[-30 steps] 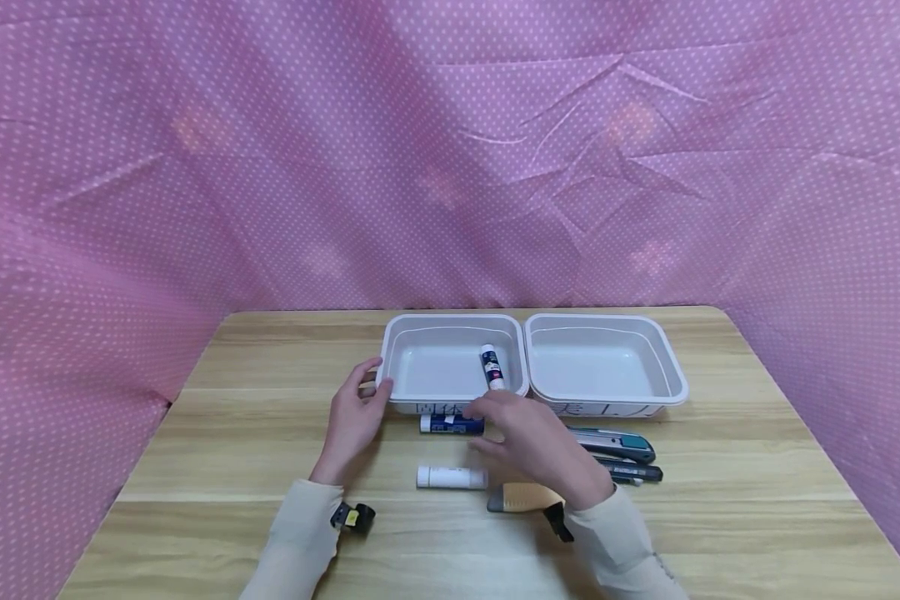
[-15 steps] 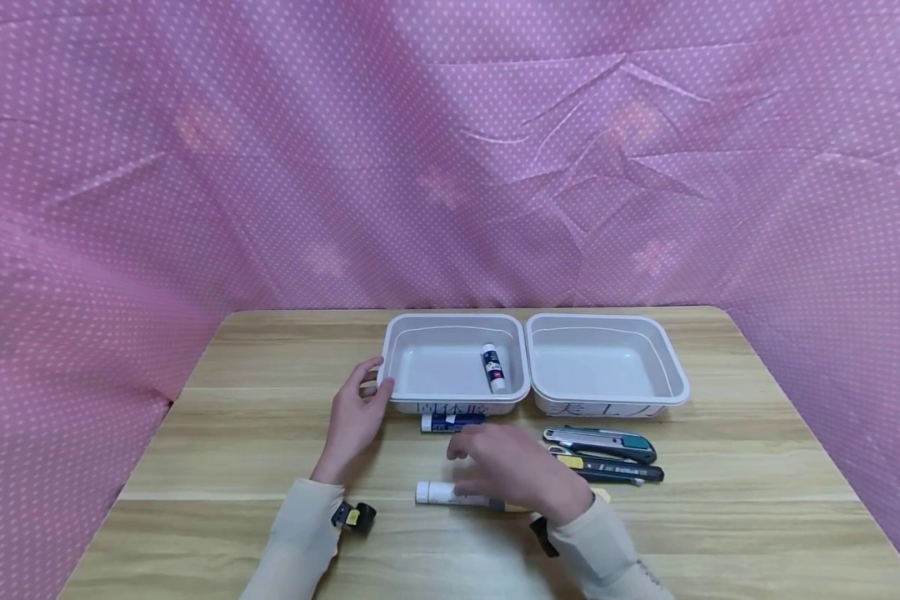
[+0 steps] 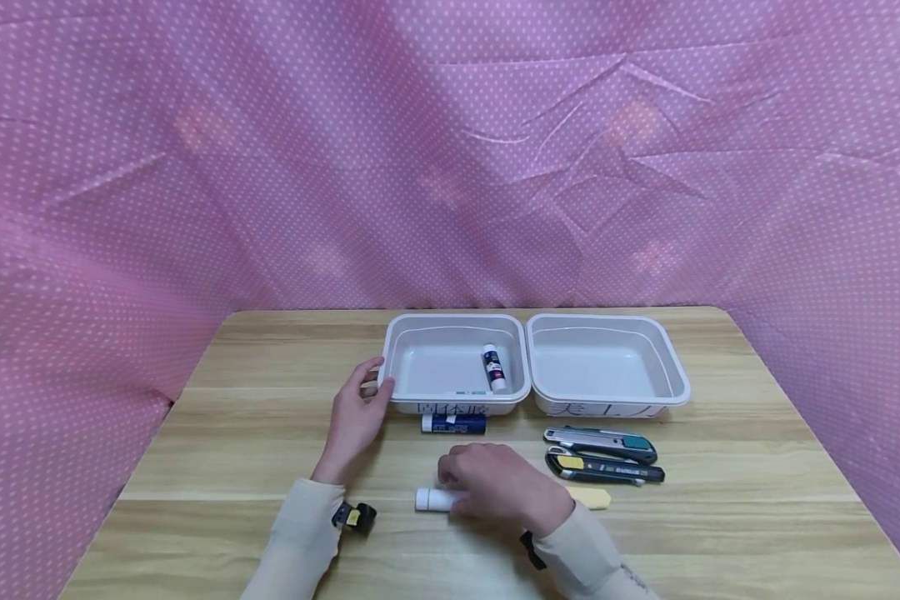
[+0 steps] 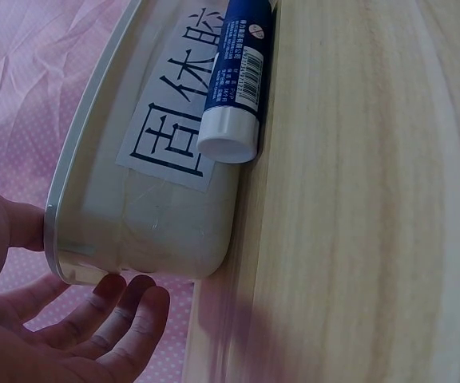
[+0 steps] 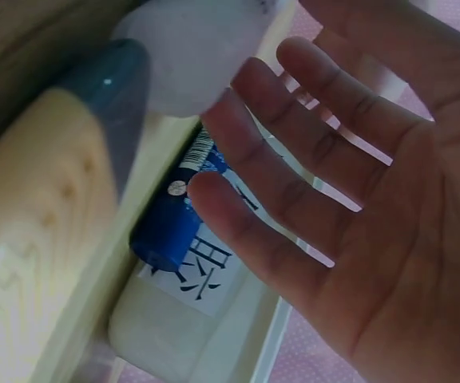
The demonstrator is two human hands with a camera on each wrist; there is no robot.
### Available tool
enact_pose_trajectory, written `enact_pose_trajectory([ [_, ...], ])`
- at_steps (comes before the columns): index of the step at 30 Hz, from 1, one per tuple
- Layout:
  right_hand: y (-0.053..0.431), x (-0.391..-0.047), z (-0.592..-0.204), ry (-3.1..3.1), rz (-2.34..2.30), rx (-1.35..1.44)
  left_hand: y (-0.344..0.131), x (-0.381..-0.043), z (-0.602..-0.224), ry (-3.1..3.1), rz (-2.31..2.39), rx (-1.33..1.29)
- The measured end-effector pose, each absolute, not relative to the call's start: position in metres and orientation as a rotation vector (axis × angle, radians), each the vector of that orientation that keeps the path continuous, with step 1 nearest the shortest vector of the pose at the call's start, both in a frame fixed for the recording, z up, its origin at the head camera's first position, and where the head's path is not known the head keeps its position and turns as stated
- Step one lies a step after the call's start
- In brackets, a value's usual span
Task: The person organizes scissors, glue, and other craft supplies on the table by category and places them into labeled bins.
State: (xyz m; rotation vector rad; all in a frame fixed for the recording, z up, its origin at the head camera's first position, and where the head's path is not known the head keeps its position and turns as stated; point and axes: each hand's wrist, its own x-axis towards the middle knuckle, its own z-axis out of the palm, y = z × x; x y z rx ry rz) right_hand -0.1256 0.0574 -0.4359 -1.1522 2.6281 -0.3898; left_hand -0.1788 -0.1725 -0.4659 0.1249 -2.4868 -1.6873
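In the head view, my right hand (image 3: pixel 498 483) is bent over a white glue stick (image 3: pixel 435 500) lying on the table, its thumb at the near side. The right wrist view shows those fingers extended beside the white glue stick (image 5: pixel 198 56). Under that wrist lies a yellow-handled tool (image 3: pixel 588 498) with a grey end, partly hidden. My left hand (image 3: pixel 356 421) rests at the near left corner of the left white box (image 3: pixel 457 317), thumb touching its rim, fingers loosely bent. A blue glue stick (image 3: pixel 453 424) lies against the box's labelled front; another glue stick (image 3: pixel 494 367) is inside.
A second white box (image 3: pixel 607 321) stands right beside the left one. In front of it lie a silver and teal utility knife (image 3: pixel 596 440) and a black and yellow one (image 3: pixel 607 467). A pink dotted cloth (image 3: pixel 450 167) hangs behind the wooden table (image 3: pixel 270 367).
My right hand has come away from the left box, down and slightly left to the white glue stick. That glue stick has shifted a little nearer. My left hand stays at the box corner.
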Motion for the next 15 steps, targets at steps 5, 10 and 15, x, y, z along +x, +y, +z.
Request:
enact_pose_trajectory([
  [5, 0.0571, -0.1253, -0.4398, 2.613, -0.399, -1.120, -0.1723, -0.1789, -0.4667, -2.484, -1.684, 0.126],
  [10, 0.0557, -0.1242, -0.4420, 2.583, -0.416, -1.058, -0.1721, -0.1785, -0.4668, -2.472, -1.682, 0.120],
  [15, 0.0536, -0.1233, -0.4423, 2.564, -0.426, -1.028, -0.1723, -0.1780, -0.4662, -2.467, -1.678, 0.116],
])
